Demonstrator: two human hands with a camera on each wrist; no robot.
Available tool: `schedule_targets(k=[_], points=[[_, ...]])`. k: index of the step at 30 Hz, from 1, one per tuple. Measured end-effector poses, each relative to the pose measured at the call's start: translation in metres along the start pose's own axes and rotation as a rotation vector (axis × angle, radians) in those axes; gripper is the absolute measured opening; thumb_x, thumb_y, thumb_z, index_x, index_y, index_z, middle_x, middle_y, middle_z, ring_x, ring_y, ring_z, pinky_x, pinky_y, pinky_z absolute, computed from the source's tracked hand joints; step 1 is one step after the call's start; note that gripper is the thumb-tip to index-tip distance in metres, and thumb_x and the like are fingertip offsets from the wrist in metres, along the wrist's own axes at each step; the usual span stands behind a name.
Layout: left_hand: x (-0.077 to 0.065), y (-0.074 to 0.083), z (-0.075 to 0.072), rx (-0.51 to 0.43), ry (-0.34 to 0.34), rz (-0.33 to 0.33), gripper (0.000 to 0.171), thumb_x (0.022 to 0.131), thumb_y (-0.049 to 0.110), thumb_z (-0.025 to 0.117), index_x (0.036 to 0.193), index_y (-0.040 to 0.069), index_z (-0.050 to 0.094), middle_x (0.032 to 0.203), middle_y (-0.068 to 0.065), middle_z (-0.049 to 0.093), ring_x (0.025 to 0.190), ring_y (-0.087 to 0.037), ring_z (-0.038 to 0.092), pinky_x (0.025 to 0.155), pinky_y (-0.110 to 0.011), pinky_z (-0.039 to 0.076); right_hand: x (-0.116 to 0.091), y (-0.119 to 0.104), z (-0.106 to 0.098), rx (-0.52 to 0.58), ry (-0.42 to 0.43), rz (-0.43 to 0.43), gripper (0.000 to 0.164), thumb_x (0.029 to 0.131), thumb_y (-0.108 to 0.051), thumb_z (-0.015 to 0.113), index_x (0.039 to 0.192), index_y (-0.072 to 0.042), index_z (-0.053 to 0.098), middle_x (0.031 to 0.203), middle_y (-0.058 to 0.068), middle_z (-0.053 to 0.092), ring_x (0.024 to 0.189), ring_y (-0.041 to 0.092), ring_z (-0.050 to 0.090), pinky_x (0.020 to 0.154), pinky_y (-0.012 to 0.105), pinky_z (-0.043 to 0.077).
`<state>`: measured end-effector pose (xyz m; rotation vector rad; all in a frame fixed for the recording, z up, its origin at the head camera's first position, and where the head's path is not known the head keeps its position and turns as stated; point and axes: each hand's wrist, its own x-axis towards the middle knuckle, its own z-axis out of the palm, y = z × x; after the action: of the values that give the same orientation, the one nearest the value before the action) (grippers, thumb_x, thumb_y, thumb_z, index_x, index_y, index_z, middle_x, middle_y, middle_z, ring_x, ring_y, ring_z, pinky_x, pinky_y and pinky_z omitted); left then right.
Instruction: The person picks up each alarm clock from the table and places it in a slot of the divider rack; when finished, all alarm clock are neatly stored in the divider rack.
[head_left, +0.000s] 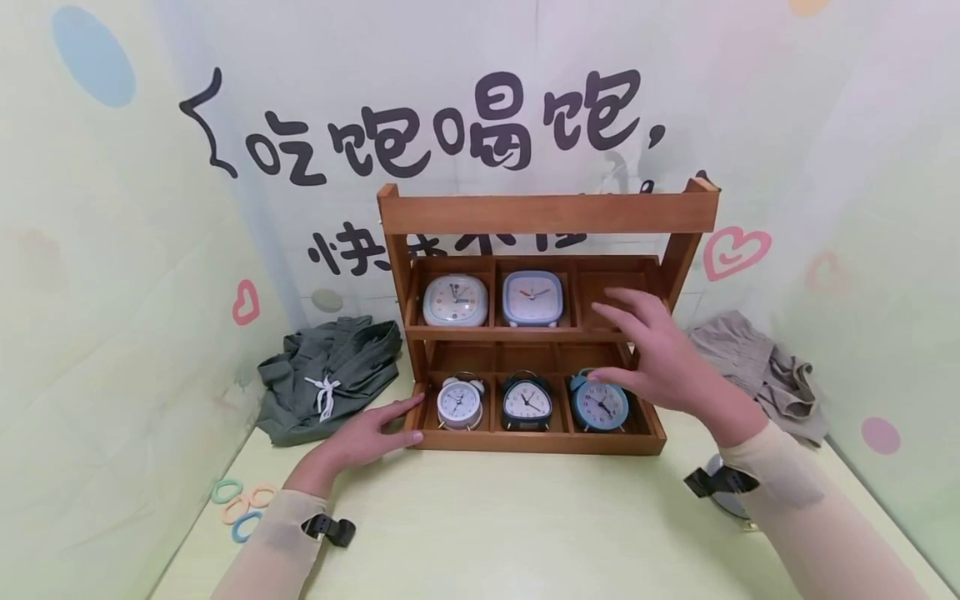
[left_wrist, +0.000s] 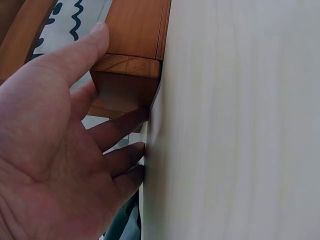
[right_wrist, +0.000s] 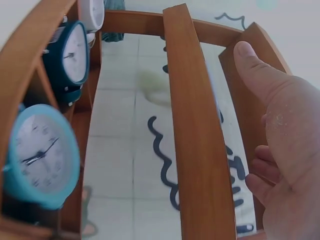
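A brown two-tier wooden shelf (head_left: 540, 443) stands before me. My left hand (head_left: 367, 437) holds its lower left corner, thumb at the front and the index finger along the side. My right hand (head_left: 660, 350) is raised at the upper right compartment, fingers spread and holding nothing. On the upper tier sit a white rounded alarm clock (head_left: 455, 301) and a lavender-blue squarish one (head_left: 532, 298). Below are a white round alarm clock (head_left: 459, 404), a dark green triangular one (head_left: 527, 403) and a blue round one (head_left: 602, 408), partly behind my right thumb.
Dark green folded cloth (head_left: 322, 383) with a white drawstring lies left of the shelf. Beige-grey cloth (head_left: 757, 367) lies to the right. Several coloured rings (head_left: 227, 491) are at the table's left. A round object (head_left: 723, 496) is partly hidden under my right wrist.
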<state>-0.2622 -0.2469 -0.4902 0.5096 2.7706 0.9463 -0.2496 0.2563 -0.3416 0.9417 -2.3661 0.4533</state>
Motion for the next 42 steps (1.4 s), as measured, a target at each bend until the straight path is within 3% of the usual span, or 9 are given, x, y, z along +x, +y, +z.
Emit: schedule_targets(k=[8, 11, 15, 22, 25, 32, 37, 40, 42], points=[[-0.001, -0.001, 0.0, -0.016, 0.001, -0.002, 0.082, 0.1, 0.072, 0.072, 0.171, 0.041, 0.046, 0.174, -0.011, 0.045, 0.16, -0.044, 0.041, 0.126, -0.07, 0.034, -0.055, 0.004, -0.012, 0.001, -0.003, 0.051, 0.11, 0.068, -0.034, 0.11, 0.161, -0.006, 0.057, 0.167, 0.023, 0.045, 0.151, 0.045, 0.042, 0.109, 0.069, 0.051], [-0.001, -0.001, -0.001, -0.024, 0.002, 0.001, 0.082, 0.1, 0.072, 0.072, 0.171, 0.041, 0.046, 0.174, -0.011, 0.045, 0.16, -0.044, 0.041, 0.126, -0.07, 0.035, -0.074, 0.01, -0.016, 0.001, 0.016, 0.024, 0.109, 0.071, -0.047, 0.106, 0.161, -0.007, 0.058, 0.165, 0.022, 0.047, 0.148, 0.044, 0.046, 0.122, 0.042, 0.045], [-0.001, -0.001, -0.002, -0.03, -0.001, -0.008, 0.082, 0.1, 0.072, 0.072, 0.171, 0.041, 0.046, 0.175, -0.011, 0.044, 0.16, -0.044, 0.04, 0.126, -0.071, 0.034, -0.098, 0.021, -0.015, 0.032, 0.039, -0.017, 0.106, 0.077, -0.062, 0.098, 0.158, -0.006, 0.06, 0.162, 0.024, 0.05, 0.144, 0.046, 0.049, 0.123, 0.012, 0.022], [-0.001, 0.001, -0.003, -0.026, -0.006, -0.021, 0.082, 0.1, 0.071, 0.072, 0.171, 0.042, 0.045, 0.176, -0.01, 0.043, 0.161, -0.045, 0.039, 0.126, -0.072, 0.033, -0.138, 0.037, -0.005, 0.037, -0.023, 0.062, 0.114, 0.062, -0.036, 0.111, 0.16, -0.01, 0.059, 0.161, 0.019, 0.051, 0.141, 0.041, 0.048, 0.119, 0.007, 0.018], [-0.001, 0.002, -0.003, -0.029, -0.009, -0.021, 0.082, 0.1, 0.071, 0.072, 0.171, 0.041, 0.045, 0.176, -0.011, 0.043, 0.161, -0.046, 0.039, 0.126, -0.072, 0.034, -0.153, 0.044, -0.001, 0.02, -0.049, 0.092, 0.114, 0.06, -0.036, 0.111, 0.16, -0.013, 0.06, 0.159, 0.018, 0.053, 0.138, 0.04, 0.05, 0.115, 0.009, 0.023], [0.001, 0.002, -0.001, -0.012, -0.014, -0.009, 0.081, 0.102, 0.07, 0.07, 0.172, 0.039, 0.044, 0.175, -0.014, 0.043, 0.16, -0.047, 0.04, 0.125, -0.072, 0.036, -0.186, 0.06, 0.003, 0.067, -0.135, 0.113, 0.11, 0.061, -0.045, 0.109, 0.156, -0.012, 0.063, 0.152, 0.021, 0.053, 0.132, 0.044, 0.048, 0.111, 0.005, 0.015], [0.001, 0.001, -0.002, -0.008, -0.015, -0.015, 0.082, 0.101, 0.071, 0.071, 0.172, 0.041, 0.044, 0.175, -0.012, 0.044, 0.16, -0.045, 0.041, 0.125, -0.071, 0.036, -0.203, 0.067, 0.003, 0.06, -0.199, 0.169, 0.107, 0.065, -0.046, 0.108, 0.156, -0.014, 0.062, 0.151, 0.015, 0.056, 0.134, 0.027, 0.049, 0.101, 0.022, 0.045], [0.0, 0.001, -0.002, -0.01, -0.015, -0.019, 0.082, 0.1, 0.072, 0.071, 0.171, 0.043, 0.044, 0.175, -0.011, 0.043, 0.16, -0.045, 0.04, 0.126, -0.071, 0.035, -0.214, 0.072, 0.003, 0.081, -0.217, 0.19, 0.104, 0.065, -0.04, 0.109, 0.154, -0.013, 0.064, 0.148, 0.012, 0.057, 0.136, 0.009, 0.046, 0.094, 0.025, 0.051], [0.0, 0.0, -0.002, -0.011, -0.015, -0.021, 0.082, 0.1, 0.072, 0.071, 0.171, 0.044, 0.044, 0.175, -0.011, 0.043, 0.161, -0.044, 0.039, 0.126, -0.071, 0.034, -0.219, 0.075, 0.003, 0.121, -0.226, 0.212, 0.101, 0.066, -0.035, 0.109, 0.153, -0.013, 0.064, 0.146, 0.008, 0.058, 0.134, -0.002, 0.044, 0.094, 0.02, 0.048]])
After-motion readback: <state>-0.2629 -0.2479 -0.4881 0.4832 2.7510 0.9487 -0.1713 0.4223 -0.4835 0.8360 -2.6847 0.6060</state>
